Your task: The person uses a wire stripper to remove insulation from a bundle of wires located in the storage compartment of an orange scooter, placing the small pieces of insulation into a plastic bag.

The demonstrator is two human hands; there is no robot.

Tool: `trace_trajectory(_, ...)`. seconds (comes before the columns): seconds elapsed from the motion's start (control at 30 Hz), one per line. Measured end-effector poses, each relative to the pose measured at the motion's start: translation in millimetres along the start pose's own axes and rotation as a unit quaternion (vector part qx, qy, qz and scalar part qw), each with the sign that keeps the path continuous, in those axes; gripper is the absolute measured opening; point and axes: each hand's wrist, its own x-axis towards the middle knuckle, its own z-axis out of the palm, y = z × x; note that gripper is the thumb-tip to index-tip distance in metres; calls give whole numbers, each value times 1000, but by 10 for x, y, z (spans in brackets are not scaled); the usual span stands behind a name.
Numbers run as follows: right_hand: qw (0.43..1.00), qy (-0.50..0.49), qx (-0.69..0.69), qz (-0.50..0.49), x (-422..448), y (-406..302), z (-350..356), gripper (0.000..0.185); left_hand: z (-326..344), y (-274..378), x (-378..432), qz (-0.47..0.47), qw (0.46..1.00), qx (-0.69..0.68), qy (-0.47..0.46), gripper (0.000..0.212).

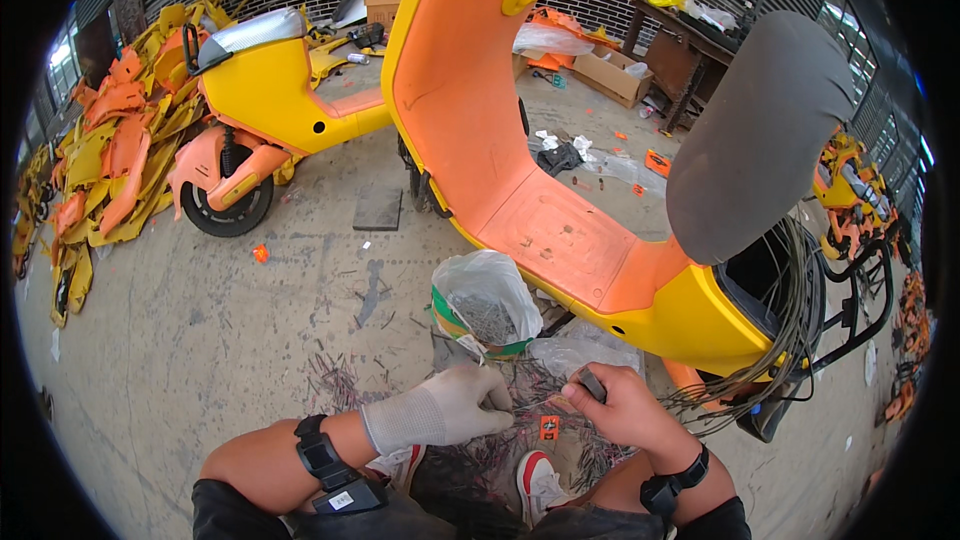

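Observation:
My left hand (469, 403), in a pale knitted glove, has its fingers pinched on a thin strand (541, 403). The strand runs across to my bare right hand (626, 405). That hand is closed around a dark, block-shaped tool (592, 385); its working end is hidden by the fingers. Just beyond my hands stands an open bag (448, 321) with a clear plastic liner, holding a heap of thin grey pieces (486, 316). Dark and reddish sheath scraps (337, 382) litter the floor around my feet. A bundle of long cables (791, 307) hangs from the scooter's open seat compartment at the right.
A yellow and orange scooter (555, 240) stands close in front, its grey seat (757, 135) raised. Another scooter (259, 90) is at the left, beside a pile of body panels (124, 135). Cardboard box (611, 75) and workbench (679, 37) are behind. An orange sticker (549, 427) lies between my feet.

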Motion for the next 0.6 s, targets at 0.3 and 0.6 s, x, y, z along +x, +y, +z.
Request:
trace_trajectory(0.3,998,12,47,28,55,137,53,32,-10,21,-23,-16,995,63,69,37)
trace_trajectory(0.6,972,113,171,111,161,189,8,32,-68,-59,55,-123,970,-162,134,25)
